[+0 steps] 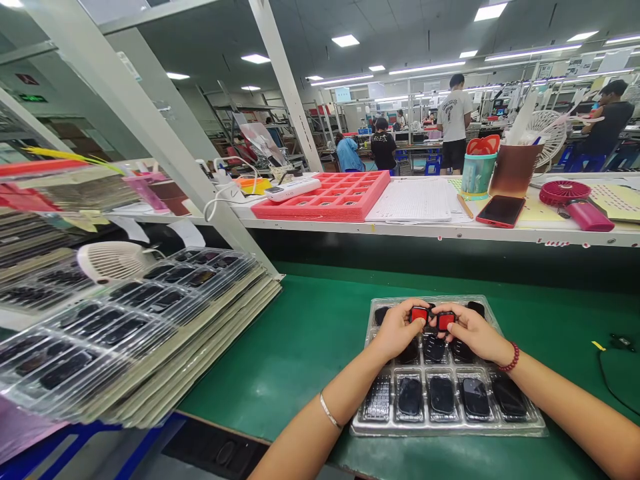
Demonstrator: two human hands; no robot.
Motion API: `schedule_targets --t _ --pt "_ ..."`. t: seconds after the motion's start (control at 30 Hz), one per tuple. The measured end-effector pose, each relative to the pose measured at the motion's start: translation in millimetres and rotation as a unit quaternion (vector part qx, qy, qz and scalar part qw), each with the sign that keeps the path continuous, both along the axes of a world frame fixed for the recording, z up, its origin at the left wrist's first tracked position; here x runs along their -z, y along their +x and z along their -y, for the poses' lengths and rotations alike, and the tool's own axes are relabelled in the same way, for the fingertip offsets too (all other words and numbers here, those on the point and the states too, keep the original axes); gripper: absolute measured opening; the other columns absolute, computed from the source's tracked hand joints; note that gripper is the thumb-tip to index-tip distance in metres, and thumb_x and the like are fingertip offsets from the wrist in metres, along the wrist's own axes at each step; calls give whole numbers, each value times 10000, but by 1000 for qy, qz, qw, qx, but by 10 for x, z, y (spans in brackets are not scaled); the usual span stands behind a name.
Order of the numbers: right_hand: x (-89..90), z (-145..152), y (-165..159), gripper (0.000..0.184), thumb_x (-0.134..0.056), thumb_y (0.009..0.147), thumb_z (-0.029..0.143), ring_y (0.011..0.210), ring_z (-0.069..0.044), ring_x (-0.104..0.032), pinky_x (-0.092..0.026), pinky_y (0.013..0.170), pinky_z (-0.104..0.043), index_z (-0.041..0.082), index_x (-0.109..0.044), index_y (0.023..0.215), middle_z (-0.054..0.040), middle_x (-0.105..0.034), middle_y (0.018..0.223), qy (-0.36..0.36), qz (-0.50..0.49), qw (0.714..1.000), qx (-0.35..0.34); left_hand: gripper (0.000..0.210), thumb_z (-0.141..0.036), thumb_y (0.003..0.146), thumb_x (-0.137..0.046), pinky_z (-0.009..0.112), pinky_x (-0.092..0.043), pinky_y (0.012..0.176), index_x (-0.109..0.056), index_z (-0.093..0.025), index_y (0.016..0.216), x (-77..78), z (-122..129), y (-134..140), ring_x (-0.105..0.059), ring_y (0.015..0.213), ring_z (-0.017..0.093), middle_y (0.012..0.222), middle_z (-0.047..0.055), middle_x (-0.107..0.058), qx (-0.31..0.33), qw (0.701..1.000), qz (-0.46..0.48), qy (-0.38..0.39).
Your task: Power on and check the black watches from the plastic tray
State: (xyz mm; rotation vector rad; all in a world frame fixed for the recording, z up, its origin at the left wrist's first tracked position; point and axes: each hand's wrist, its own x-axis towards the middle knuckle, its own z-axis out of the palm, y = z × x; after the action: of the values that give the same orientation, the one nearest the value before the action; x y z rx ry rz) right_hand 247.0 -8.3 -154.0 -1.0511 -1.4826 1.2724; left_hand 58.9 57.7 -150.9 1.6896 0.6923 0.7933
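Note:
My left hand [401,328] pinches a small black-framed device with a red face [419,313], perhaps a smartwatch body. A matching red-faced device [445,321] is held between the fingers of my right hand [473,331], close beside the first. Both hands are above the far part of a clear plastic tray [435,430]. Rounded dark devices [410,397] lie in several of its compartments. The front-left compartment [378,400] shows only its ribbed bottom. My hands and forearms cover parts of the back rows and right side.
On the left stands a tall stack of filled clear trays [150,320]. Above the green table [270,360] runs a shelf carrying a red foam tray [330,193], papers [413,200], a phone [501,210] and a pink fan [575,203]. A black cable [607,380] lies at right.

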Motion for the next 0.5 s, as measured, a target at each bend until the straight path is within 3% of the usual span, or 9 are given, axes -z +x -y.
schedule_targets --t 0.5 --pt "-25 -1 24 249 -508 862 335 719 -167 -637 -497 616 -287 203 -567 1065 -57 -664 936 -35 -13 999 -5 222 -295 768 -567 256 -494 575 -605 -133 916 -78 42 14 -600 705 163 760 56 -627 9 997 23 -71"
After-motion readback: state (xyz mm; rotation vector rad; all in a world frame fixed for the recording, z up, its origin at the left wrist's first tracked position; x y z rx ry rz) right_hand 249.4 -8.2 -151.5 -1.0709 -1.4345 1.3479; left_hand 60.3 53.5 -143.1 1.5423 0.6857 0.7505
